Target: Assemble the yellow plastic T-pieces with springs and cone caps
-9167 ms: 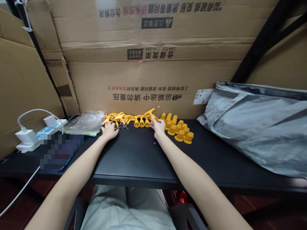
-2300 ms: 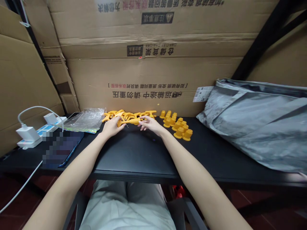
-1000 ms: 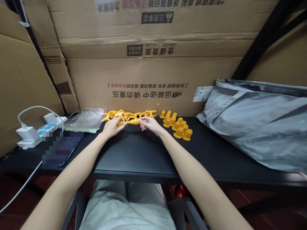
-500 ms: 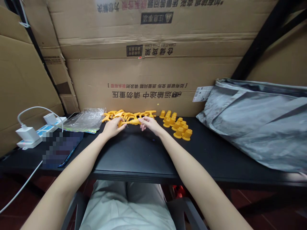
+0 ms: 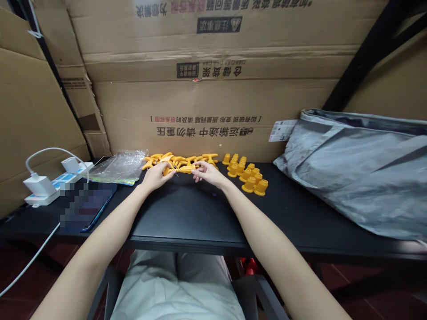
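My left hand (image 5: 156, 177) is closed around one end of a yellow plastic piece (image 5: 185, 169) held sideways just above the table. A small chain seems to hang by my left fingertips. My right hand (image 5: 210, 174) pinches the piece's wider end between thumb and fingers, and the other fingers are curled. Behind both hands lies a row of yellow T-shaped plastic pieces (image 5: 209, 157), partly hidden by the hands. Right of my right hand stand several small yellow plastic cups (image 5: 248, 185), upside down in a loose cluster.
A clear plastic bag (image 5: 116, 166) lies at the back left of the black table (image 5: 187, 218). Farther left are a phone (image 5: 95, 206) and a white power strip (image 5: 42, 198) with chargers. A grey bag (image 5: 353, 173) fills the right side. Cardboard (image 5: 207, 98) stands behind.
My right fingers have shifted slightly on the wide end of the yellow piece, spreading a little. Both hands stay in nearly the same place.
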The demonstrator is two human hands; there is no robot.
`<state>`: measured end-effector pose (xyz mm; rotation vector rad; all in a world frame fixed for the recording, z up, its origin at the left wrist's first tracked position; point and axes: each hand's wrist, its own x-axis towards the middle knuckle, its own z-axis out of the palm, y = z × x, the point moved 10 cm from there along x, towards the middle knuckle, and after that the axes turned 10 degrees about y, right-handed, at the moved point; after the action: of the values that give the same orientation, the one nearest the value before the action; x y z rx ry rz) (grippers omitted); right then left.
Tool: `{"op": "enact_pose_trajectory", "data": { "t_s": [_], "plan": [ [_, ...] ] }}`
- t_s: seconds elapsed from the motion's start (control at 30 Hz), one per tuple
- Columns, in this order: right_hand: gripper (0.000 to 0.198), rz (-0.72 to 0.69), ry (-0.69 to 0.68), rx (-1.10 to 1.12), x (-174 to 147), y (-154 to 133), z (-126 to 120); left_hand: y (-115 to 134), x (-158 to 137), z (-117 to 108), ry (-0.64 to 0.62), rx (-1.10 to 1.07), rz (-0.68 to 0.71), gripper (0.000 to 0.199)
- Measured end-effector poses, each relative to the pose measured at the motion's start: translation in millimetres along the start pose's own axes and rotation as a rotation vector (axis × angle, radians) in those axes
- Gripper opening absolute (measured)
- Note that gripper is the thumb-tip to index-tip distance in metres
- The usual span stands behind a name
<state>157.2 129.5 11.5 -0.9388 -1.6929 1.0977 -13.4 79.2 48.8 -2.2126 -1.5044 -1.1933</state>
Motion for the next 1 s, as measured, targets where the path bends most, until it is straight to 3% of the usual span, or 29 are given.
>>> {"op": "enact_pose_trajectory", "data": {
  "t_s": [0.4,1.0],
  "plan": [
    [0.049,-0.043,-0.018,-0.018,0,-6,3,3,0,2,-0.025,-0.016,-0.003,0.025],
    [0.052,-0.041,0.064,-0.041,-11,-25,3,9,2,-5,0.031,0.067,-0.008,0.024]
  ]
}}
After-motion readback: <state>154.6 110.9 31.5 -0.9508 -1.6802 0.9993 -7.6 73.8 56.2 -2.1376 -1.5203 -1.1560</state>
